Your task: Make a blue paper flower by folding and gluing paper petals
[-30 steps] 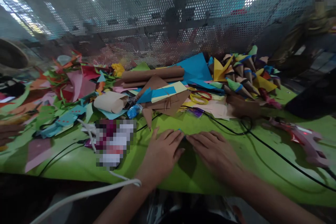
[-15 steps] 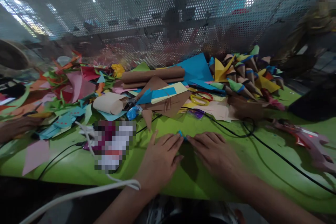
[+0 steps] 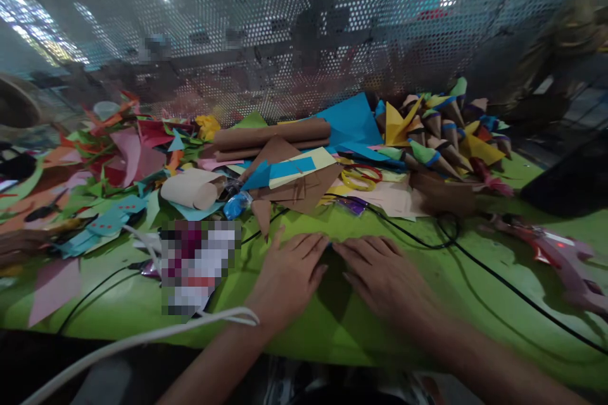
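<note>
The green table [image 3: 332, 329] spans the near field, with a heap of coloured paper scraps [image 3: 142, 158] along its far side. At its near centre the left hand [image 3: 289, 275] and right hand [image 3: 384, 275] lie palm-down on the surface, fingers spread flat, fingertips almost meeting; anything beneath is hidden. A black cable [image 3: 498, 278] runs just beyond them to the right.

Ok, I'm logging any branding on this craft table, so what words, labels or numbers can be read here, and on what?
None can be read anywhere in this view.
Packet beside the left hand: blurred out, nothing legible.
Teal paper pieces: small red marks, too small to tell as characters.
Pink tool, off to the side of the right hand: no label legible.
</note>
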`<state>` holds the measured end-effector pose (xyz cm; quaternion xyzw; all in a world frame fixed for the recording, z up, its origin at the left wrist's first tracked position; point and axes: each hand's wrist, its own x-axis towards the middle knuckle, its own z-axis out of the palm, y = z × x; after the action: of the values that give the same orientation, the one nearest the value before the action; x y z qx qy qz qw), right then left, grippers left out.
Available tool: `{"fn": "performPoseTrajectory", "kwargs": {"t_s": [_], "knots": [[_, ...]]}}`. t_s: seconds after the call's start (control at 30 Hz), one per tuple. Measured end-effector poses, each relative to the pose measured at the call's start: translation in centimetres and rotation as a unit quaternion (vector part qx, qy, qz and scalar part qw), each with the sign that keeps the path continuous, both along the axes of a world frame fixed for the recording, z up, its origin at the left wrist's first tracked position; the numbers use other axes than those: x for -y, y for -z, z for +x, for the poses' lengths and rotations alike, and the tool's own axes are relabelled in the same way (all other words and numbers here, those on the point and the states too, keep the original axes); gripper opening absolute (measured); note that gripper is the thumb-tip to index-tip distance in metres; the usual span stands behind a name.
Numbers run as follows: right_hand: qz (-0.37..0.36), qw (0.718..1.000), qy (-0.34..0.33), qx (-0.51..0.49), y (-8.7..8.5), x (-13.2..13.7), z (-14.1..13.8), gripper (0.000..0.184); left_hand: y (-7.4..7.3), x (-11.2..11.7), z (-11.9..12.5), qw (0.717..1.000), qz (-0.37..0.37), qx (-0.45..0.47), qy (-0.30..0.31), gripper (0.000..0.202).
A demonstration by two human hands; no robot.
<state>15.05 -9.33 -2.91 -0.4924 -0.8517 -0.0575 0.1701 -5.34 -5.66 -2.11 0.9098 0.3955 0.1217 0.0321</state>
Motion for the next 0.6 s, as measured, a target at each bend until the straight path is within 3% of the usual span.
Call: {"fn": "performPoseTrajectory", "kwargs": {"t_s": [0.2, 0.6], "knots": [[-0.008, 1.0, 0.005, -0.008, -0.1, -0.3, 0.1, 0.035, -0.2, -0.2, -0.8, 1.0, 0.015, 0.007, -0.013, 0.041], [-0.02, 1.0, -0.007, -0.013, 0.1, 0.4, 0.1, 0.043, -0.3, 1.7, -0.8, 0.999, 0.017, -0.038, -0.013, 0.049]]}}
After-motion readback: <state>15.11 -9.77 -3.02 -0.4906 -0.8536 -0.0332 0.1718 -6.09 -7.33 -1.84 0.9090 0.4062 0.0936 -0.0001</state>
